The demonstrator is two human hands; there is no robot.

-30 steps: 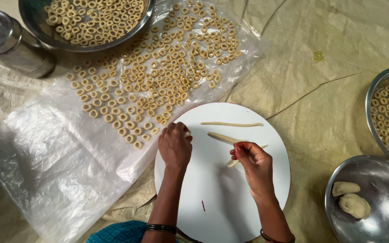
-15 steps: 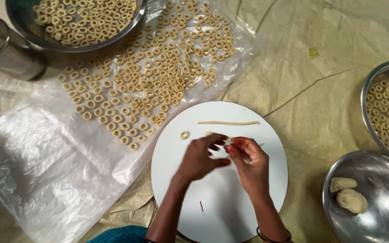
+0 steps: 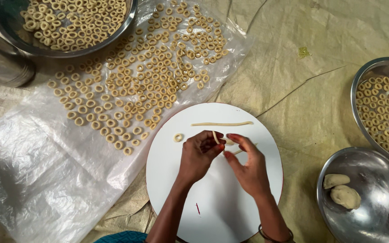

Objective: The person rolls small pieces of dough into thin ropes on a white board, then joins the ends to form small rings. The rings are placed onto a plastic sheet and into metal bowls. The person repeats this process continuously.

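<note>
Over a round white board point(image 3: 212, 198), my left hand point(image 3: 198, 155) and my right hand point(image 3: 248, 164) meet and pinch a thin dough strip point(image 3: 215, 137) between their fingertips; the strip curls up between them. A small dough ring point(image 3: 178, 137) lies on the board just left of my left hand. A long straight dough rope point(image 3: 221, 123) lies across the board beyond both hands. Another strip end point(image 3: 239, 151) pokes out under my right hand.
Many dough rings point(image 3: 140, 90) are spread on a clear plastic sheet point(image 3: 37, 171) to the left. Steel bowls of rings stand at top left point(image 3: 64, 22) and right point(image 3: 383, 108). A steel bowl point(image 3: 365, 216) at lower right holds two dough lumps point(image 3: 345, 195). A steel container point(image 3: 1, 63) stands at left.
My left hand left a dough ring on the board, then came back to my right hand. Both now pinch a fresh dough strip together.
</note>
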